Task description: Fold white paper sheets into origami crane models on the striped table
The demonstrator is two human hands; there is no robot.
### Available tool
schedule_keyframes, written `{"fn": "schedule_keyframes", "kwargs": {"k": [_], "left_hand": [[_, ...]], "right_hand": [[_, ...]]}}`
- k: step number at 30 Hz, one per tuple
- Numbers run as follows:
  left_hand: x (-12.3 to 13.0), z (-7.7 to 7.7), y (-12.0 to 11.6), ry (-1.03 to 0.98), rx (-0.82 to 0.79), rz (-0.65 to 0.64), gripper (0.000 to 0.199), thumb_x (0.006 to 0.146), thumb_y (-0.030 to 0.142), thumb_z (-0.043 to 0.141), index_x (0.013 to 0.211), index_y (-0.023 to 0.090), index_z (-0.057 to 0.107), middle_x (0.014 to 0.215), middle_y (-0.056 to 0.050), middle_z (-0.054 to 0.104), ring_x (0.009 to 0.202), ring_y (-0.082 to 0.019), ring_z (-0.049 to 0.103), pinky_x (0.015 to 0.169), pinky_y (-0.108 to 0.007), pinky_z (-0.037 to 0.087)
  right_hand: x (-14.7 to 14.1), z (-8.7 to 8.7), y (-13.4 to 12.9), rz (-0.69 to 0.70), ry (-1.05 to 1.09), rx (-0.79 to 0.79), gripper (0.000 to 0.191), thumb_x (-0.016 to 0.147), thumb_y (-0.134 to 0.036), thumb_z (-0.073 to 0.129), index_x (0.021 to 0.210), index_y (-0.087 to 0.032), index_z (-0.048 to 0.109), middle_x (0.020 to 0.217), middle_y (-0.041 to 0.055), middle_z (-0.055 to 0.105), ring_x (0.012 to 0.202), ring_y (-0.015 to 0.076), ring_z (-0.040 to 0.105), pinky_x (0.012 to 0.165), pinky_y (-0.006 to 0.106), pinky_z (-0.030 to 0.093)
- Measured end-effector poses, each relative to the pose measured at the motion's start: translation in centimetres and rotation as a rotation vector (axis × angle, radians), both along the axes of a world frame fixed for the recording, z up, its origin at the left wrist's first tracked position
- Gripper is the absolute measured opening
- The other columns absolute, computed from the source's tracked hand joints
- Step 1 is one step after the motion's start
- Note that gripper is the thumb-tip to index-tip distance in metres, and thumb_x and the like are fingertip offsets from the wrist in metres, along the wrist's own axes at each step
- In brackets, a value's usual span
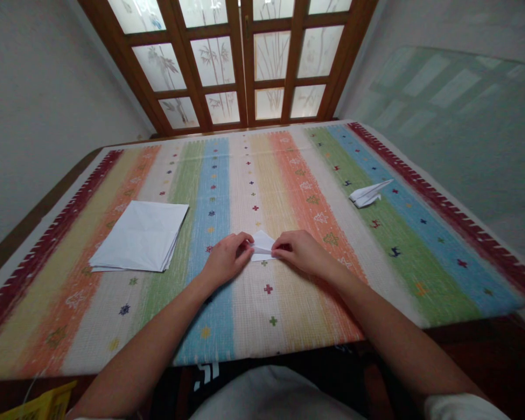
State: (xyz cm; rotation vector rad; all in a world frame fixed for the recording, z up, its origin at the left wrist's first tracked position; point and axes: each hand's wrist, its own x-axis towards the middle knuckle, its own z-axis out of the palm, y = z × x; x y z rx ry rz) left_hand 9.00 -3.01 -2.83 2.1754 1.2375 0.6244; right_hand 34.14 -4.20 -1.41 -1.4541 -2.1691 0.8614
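A folded sheet of white paper (262,245) lies on the striped tablecloth (249,309) between my two hands. My left hand (227,259) grips its left side, with the fingertips over the fold. My right hand (300,252) holds its right side, and the fingers hide part of the sheet. To the left of my left hand lies a stack of white paper sheets (139,237) with visible crease lines. A finished white paper airplane (368,193) rests on the cloth to the far right, beyond my right hand.
The woven cloth has multicoloured stripes and small stitched motifs, and it covers a table with a wooden edge (39,210). Frosted glass doors in a wooden frame (245,64) stand beyond the far edge. A yellow packet (39,405) sits low at the near left.
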Motion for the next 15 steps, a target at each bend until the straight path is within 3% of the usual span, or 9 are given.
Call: {"fn": "schedule_keyframes", "kwargs": {"k": [4,15], "left_hand": [[0.14,0.18,-0.05,0.024,-0.003,0.012,0.011,0.095,0.024,0.065,0.104,0.02,0.07,0.088,-0.004,0.072,0.081,-0.02,0.065,0.08,-0.035,0.05],[0.47,0.25,-0.08,0.043,-0.006,0.054,0.008,0.094,0.022,0.066,0.101,0.02,0.07,0.089,-0.004,0.074,0.081,-0.02,0.066,0.077,-0.034,0.048]], "right_hand": [[-0.15,0.29,-0.13,-0.068,-0.062,-0.052,0.008,0.09,-0.021,0.079,0.091,-0.021,0.086,0.083,0.0051,0.08,0.072,0.0172,0.067,0.067,0.03,0.041],[-0.21,0.4,-0.31,-0.046,-0.138,-0.028,0.013,0.096,-0.023,0.073,0.096,-0.022,0.087,0.096,0.0088,0.082,0.085,0.0219,0.071,0.074,0.032,0.043]]}}
